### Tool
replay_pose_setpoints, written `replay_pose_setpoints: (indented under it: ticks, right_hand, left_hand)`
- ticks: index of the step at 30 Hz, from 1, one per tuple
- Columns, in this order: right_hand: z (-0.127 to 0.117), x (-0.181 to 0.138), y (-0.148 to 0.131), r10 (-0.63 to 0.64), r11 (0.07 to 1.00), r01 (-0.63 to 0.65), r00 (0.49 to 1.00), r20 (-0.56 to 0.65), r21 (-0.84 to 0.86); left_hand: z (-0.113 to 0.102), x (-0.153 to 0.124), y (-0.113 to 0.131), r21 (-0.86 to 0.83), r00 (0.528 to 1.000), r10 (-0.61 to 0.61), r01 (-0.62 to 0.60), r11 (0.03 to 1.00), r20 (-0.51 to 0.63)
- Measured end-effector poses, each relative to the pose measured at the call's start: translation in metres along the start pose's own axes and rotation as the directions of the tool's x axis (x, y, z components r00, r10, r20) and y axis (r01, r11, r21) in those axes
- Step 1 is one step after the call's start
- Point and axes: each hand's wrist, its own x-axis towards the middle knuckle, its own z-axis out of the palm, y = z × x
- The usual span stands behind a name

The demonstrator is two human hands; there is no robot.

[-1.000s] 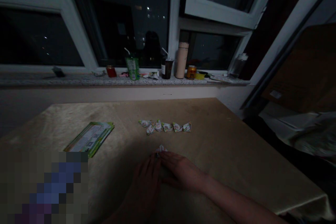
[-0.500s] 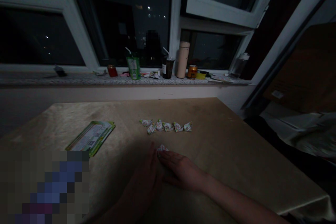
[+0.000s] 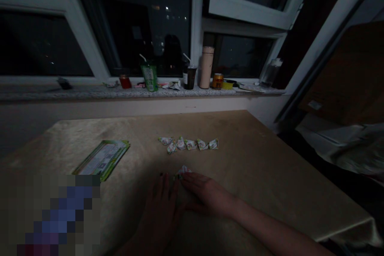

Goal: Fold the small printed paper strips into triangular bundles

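Observation:
A small wrapped candy (image 3: 183, 170) with a white, green and reddish wrapper lies on the table, partly covered by my fingers. My right hand (image 3: 207, 192) comes in from the right, its fingers pressed together against the candy's near side. Beside it, my left hand (image 3: 163, 204) rests low over the cloth with fingers stretched out, its forefinger near the candy. Farther off, several similar wrapped candies (image 3: 191, 144) form an uneven row. To the left lies a green and white flat packet (image 3: 103, 160).
A beige cloth (image 3: 255, 176) covers the table. Behind it, the speckled windowsill (image 3: 168, 93) holds a green cup (image 3: 149, 76), a dark cup (image 3: 189, 78), a pink flask (image 3: 207, 68), a golden can (image 3: 217, 81) and a red jar (image 3: 125, 81). The lower left is pixelated.
My left hand has shifted left, away from the candy, and its fingers have spread. My right hand stays at the candy. The view has moved slightly.

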Motion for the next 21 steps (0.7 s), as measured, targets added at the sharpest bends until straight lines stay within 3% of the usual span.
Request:
replay_pose_setpoints:
  ticks: [12, 17, 21]
  right_hand:
    - [0.002, -0.001, 0.001, 0.002, 1.0, -0.002, 1.0, -0.002, -0.006]
    - [0.001, -0.001, 0.002, 0.008, 1.0, -0.008, 1.0, 0.016, 0.001]
    - [0.0, 0.0, 0.001, -0.002, 1.0, 0.001, 1.0, 0.021, 0.006]
  left_hand:
    - [0.006, -0.003, -0.014, -0.069, 0.988, 0.112, -0.119, 0.99, -0.104]
    - [0.006, -0.003, -0.028, -0.127, 0.984, 0.15, -0.162, 0.978, -0.099]
    - [0.008, -0.004, -0.025, -0.134, 0.984, 0.15, -0.162, 0.978, -0.093]
